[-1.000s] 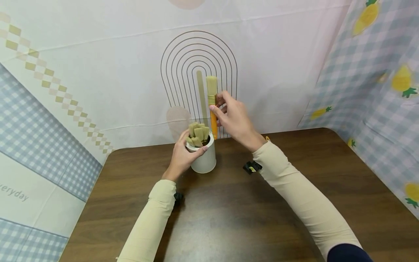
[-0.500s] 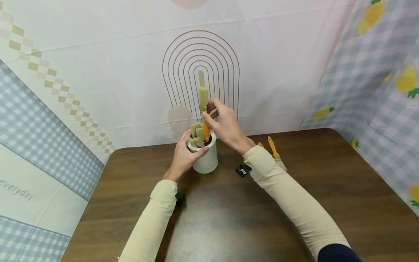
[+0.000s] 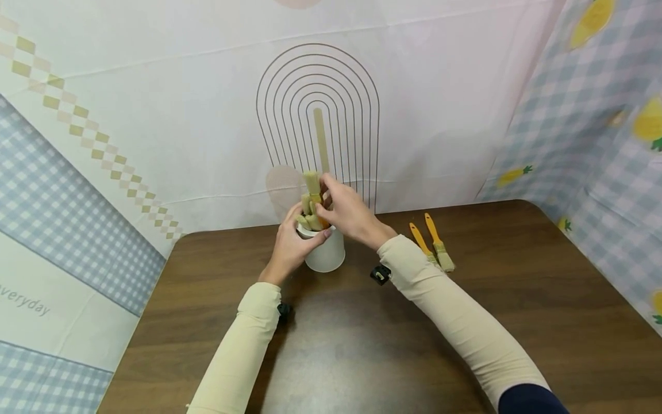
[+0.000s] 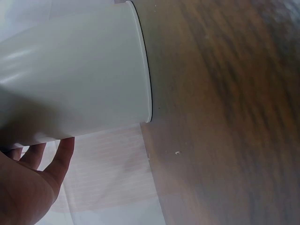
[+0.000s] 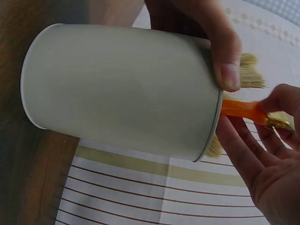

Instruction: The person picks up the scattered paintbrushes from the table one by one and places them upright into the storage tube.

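A pale cylindrical container (image 3: 326, 256) stands upright near the table's back edge, with several bristle brushes (image 3: 308, 221) poking out of it bristles up. Around its rim curls my left hand (image 3: 291, 244), the thumb across the front; in the left wrist view, its fingers (image 4: 61, 159) press the container's side. Between thumb and fingers my right hand (image 3: 349, 213) pinches a brush (image 3: 312, 183) with an orange handle and pale bristles. In the right wrist view, that orange handle (image 5: 243, 110) passes down over the rim into the container, its lower end hidden.
Two orange-handled brushes (image 3: 439, 244) lie side by side on the wooden table (image 3: 331, 345), right of the container and partly behind the right sleeve (image 3: 445, 287). A patterned cloth (image 3: 439, 103) hangs right behind the table.
My right hand has brought the brush left, over the container, then lowered it handle first into the opening. The left hand keeps its hold on the container. The two lying brushes have come into view.
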### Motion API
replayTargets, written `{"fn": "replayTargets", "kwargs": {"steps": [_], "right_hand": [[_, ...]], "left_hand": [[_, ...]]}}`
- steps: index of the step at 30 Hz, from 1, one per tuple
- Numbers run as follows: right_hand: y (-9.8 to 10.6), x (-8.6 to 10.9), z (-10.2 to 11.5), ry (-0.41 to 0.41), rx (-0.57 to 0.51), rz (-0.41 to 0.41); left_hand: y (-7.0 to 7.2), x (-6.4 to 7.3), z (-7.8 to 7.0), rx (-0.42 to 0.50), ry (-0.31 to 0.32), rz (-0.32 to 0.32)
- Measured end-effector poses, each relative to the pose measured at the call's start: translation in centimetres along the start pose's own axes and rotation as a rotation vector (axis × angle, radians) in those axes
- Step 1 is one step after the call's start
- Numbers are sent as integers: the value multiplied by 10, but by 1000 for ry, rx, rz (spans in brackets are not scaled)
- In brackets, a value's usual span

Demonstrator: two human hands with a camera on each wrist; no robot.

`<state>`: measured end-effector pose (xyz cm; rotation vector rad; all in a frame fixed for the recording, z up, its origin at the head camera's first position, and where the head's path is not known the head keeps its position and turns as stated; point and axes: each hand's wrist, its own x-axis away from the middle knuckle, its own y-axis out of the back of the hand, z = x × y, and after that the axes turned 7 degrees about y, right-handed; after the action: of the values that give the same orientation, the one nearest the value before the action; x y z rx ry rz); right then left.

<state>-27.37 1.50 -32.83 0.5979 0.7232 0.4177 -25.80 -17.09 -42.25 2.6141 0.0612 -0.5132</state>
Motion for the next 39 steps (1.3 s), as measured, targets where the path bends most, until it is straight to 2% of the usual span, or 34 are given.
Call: {"fn": "replayTargets", "kwargs": {"steps": [4, 9, 13, 16, 21, 26, 32, 35, 39], "right_hand": [[-2, 2, -3, 6, 42, 65], [-2, 5, -8, -9, 60, 96], [-1, 7, -11, -8, 160, 117], [1, 8, -14, -4, 227, 170], [1, 12, -19, -17, 220, 236], [1, 15, -19, -9, 219, 218], [3, 21, -19, -11, 244, 228], [11, 32, -23, -20, 194, 175], [34, 55, -34, -20, 83, 83]], "left_hand": [[0, 0, 0, -5, 7, 7], [-1, 0, 0, -3, 8, 12], [-2, 0, 0, 7, 8, 11], [-2, 1, 0, 7, 23, 9], [-2, 1, 0, -3, 42, 17], [-3, -1, 0, 26, 25, 33], [-4, 0, 1, 23, 13, 17], [-6, -1, 0, 21, 2, 19], [-5, -3, -3, 24, -9, 9]]}}
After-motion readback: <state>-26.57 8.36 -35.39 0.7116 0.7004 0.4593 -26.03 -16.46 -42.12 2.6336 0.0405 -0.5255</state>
